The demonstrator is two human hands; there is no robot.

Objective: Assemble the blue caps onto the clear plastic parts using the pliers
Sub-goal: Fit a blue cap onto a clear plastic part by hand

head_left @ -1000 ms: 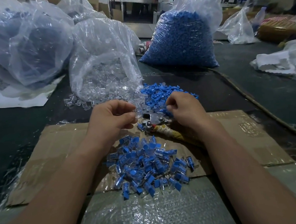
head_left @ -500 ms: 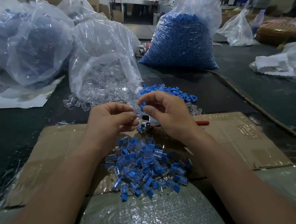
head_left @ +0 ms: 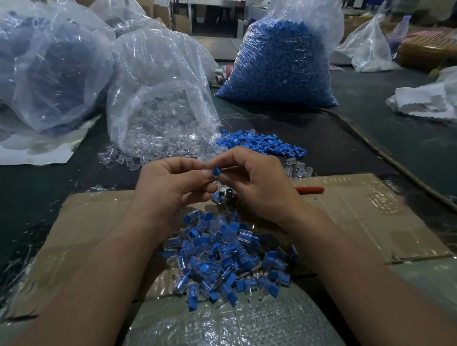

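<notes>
By the table's near edge, above the cardboard, the right hand has its grip pinched on a blue cap. The left hand nips its other side. The pliers lie underneath, just beyond the pile of capped parts.

Cap in the grip: solid blue.
Heap just below the grip: blue mixed with see-through.
Loose caps beyond the grip, rightward: blue.
Far bag beyond those: clear film, packed blue.
Pliers handle right of the grip: red.
Cardboard underneath: brown.
Sheet nearest us: grey weave.
</notes>
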